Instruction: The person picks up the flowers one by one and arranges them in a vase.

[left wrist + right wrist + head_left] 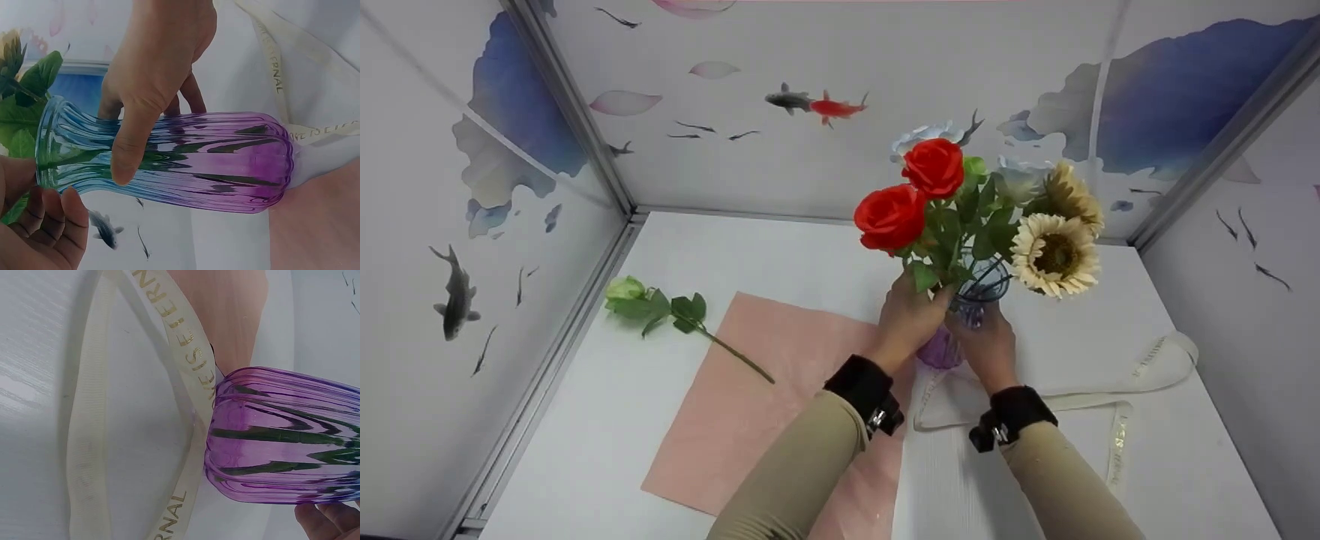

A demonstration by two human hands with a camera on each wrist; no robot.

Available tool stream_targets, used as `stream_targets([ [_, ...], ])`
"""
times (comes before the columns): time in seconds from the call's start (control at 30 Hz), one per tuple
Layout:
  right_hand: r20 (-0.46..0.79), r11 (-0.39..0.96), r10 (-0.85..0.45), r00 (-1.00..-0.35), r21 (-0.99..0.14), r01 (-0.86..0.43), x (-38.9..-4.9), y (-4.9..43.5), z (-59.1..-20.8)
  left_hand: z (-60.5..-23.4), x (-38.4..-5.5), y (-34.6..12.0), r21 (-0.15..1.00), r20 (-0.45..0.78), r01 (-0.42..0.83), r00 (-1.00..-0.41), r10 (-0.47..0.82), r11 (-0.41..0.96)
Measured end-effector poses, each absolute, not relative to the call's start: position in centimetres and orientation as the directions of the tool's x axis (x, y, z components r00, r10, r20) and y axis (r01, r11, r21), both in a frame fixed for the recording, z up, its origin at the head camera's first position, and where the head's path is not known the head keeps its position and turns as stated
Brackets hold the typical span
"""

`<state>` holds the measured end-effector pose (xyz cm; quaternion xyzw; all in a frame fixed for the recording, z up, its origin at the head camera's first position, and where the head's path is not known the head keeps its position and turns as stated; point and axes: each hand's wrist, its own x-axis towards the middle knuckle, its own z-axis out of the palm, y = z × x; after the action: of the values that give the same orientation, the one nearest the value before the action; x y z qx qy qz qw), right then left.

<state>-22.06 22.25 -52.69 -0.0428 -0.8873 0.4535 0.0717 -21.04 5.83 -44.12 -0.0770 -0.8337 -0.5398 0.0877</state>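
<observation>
A ribbed glass vase, blue at the mouth and purple at the base, stands upright on the table. My right hand grips its body, the thumb lying across the glass in the left wrist view. At the rim is my left hand, its curled fingers against the glass edge; leaves partly hide its grip. Red roses, cream sunflowers and pale blue flowers rise from the vase. Green stems show through its purple base.
Left of the vase lies pink wrapping paper, with a pale green rose whose stem overlaps it. A cream ribbon with gold lettering loops around the vase's right side. Printed wall panels enclose the table.
</observation>
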Motion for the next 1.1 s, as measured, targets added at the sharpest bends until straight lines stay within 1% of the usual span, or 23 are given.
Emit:
stream_targets([
  [0.1,0.09,0.585,0.135,-0.987,-0.811,0.006,-22.1,22.2,-52.6,-44.2,-21.2,5.6,0.857,0.316,0.302,-0.948,0.036,0.417],
  [0.17,0.084,0.587,0.128,-0.988,-0.81,0.007,-22.0,22.2,-52.5,-44.1,-21.3,5.4,0.856,0.351,0.334,-0.936,0.031,0.394],
  [0.33,0.072,0.582,0.124,-0.99,-0.813,0.014,-22.1,22.2,-52.6,-44.0,-21.3,4.9,0.904,0.361,0.355,-0.932,0.018,0.237],
  [0.4,0.068,0.581,0.124,-0.99,-0.814,0.017,-22.1,22.3,-52.6,-44.0,-21.3,4.8,0.914,0.355,0.351,-0.935,0.016,0.201],
  [0.5,0.065,0.575,0.128,-0.99,-0.818,0.021,-22.1,22.3,-52.7,-44.0,-21.5,4.9,0.91,0.36,0.349,-0.933,-0.008,0.225],
  [0.6,0.073,0.571,0.136,-0.988,-0.821,0.018,-22.1,22.2,-52.7,-44.1,-21.7,4.9,0.875,0.384,0.352,-0.923,-0.034,0.332],
  [0.73,0.088,0.58,0.141,-0.986,-0.814,0.01,-22.1,22.1,-52.7,-44.5,-22.0,5.1,0.852,0.401,0.345,-0.914,-0.067,0.395],
  [0.8,0.089,0.583,0.139,-0.986,-0.812,0.009,-22.2,22.1,-52.8,-44.6,-22.1,5.2,0.859,0.386,0.325,-0.919,-0.084,0.395],
  [0.97,0.093,0.587,0.129,-0.987,-0.81,0.0,-22.2,22.1,-52.8,-44.4,-22.4,5.3,0.899,0.305,0.243,-0.944,-0.122,0.365],
  [1.1,0.109,0.596,0.126,-0.986,-0.803,-0.013,-22.2,22.2,-52.9,-44.4,-22.7,5.2,0.905,0.276,0.216,-0.954,-0.118,0.367],
])
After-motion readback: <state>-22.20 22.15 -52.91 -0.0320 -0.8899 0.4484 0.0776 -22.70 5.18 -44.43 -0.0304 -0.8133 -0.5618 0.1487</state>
